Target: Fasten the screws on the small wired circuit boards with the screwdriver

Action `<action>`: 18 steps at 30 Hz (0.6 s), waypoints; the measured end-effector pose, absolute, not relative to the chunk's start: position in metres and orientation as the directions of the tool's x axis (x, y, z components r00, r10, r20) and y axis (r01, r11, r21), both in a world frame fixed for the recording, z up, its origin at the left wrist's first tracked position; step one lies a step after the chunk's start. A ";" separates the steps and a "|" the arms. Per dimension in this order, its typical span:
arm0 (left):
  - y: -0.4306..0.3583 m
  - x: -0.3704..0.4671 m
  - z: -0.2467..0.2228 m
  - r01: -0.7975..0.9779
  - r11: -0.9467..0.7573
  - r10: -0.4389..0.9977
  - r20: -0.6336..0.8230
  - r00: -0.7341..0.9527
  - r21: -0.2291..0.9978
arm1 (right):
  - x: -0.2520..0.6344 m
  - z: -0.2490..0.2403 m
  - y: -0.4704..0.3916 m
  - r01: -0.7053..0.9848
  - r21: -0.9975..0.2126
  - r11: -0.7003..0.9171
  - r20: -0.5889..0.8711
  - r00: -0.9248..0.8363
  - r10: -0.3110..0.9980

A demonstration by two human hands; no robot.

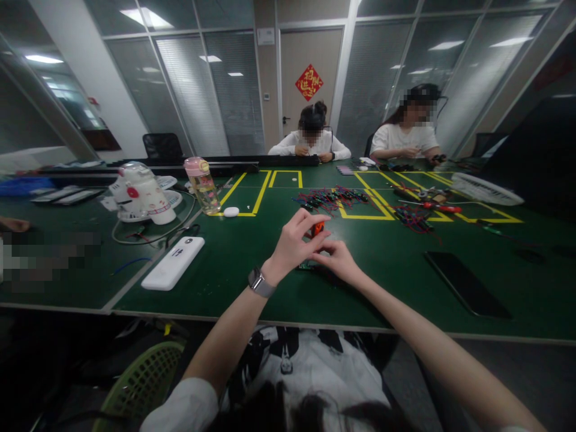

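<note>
My left hand, with a watch on its wrist, is closed in a pinch around a small orange-and-black part held above the table. Just below and to the right, my right hand has thumb and fingers pressed together, its tips close to the left hand's. What sits between the right fingertips is too small to make out. A small green circuit board shows under the hands, partly covered by them. Beyond them lies a heap of small boards with red and blue wires.
On the green table lie a white power bank to the left and a black phone to the right. Farther left stand a pink-lidded bottle and a white kettle-like container. Tools with red handles lie right. Two people sit opposite.
</note>
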State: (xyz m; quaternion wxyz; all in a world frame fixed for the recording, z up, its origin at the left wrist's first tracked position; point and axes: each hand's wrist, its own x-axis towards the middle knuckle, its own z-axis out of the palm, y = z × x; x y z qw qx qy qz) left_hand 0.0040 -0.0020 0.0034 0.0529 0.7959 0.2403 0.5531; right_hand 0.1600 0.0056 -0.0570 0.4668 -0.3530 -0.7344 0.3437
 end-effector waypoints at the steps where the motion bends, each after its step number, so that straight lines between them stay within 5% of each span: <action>1: -0.003 0.005 0.004 0.313 -0.880 0.444 0.854 0.273 0.357 | 0.159 -0.057 0.006 0.187 -0.837 0.513 0.450 -0.297 0.842; 10: -0.002 0.005 0.008 0.073 -0.744 0.655 0.704 0.274 0.664 | 0.157 -0.056 0.004 0.257 -0.797 0.547 0.475 -0.292 0.830; 18: -0.002 0.011 0.010 0.201 -0.824 0.562 0.810 0.169 0.530 | 0.160 -0.044 0.001 0.152 -0.866 0.476 0.412 -0.320 0.853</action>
